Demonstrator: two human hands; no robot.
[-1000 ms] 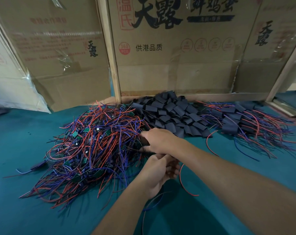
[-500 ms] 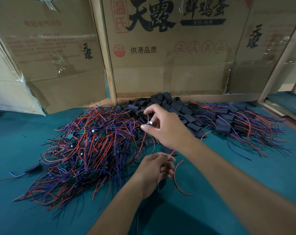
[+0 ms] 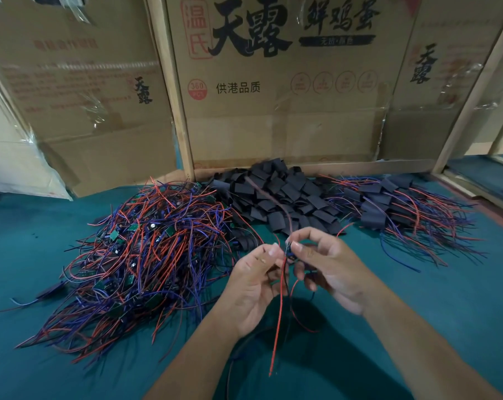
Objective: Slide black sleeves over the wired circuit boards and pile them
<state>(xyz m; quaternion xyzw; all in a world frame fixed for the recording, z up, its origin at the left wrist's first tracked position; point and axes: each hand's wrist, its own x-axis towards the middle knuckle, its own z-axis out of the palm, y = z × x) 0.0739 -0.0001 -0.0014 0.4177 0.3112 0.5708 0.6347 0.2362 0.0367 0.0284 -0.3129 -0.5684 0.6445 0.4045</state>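
From the head view, I see both hands raised together above the near middle of the green table (image 3: 446, 313). My left hand (image 3: 253, 287) and right hand (image 3: 328, 269) each pinch the same small wired circuit board (image 3: 288, 252) between thumb and fingertips, and I judge this is to steady it for a sleeve. Its red wire (image 3: 277, 321) hangs straight down toward the near edge. The board itself is mostly hidden by fingers; only a dark sliver shows. The loose black sleeves (image 3: 276, 197) are heaped at the far edge against the cardboard boxes (image 3: 273, 116). The unsleeved boards tangle (image 3: 146, 255) lies on the left, and the finished pile (image 3: 403, 206) toward the far right.
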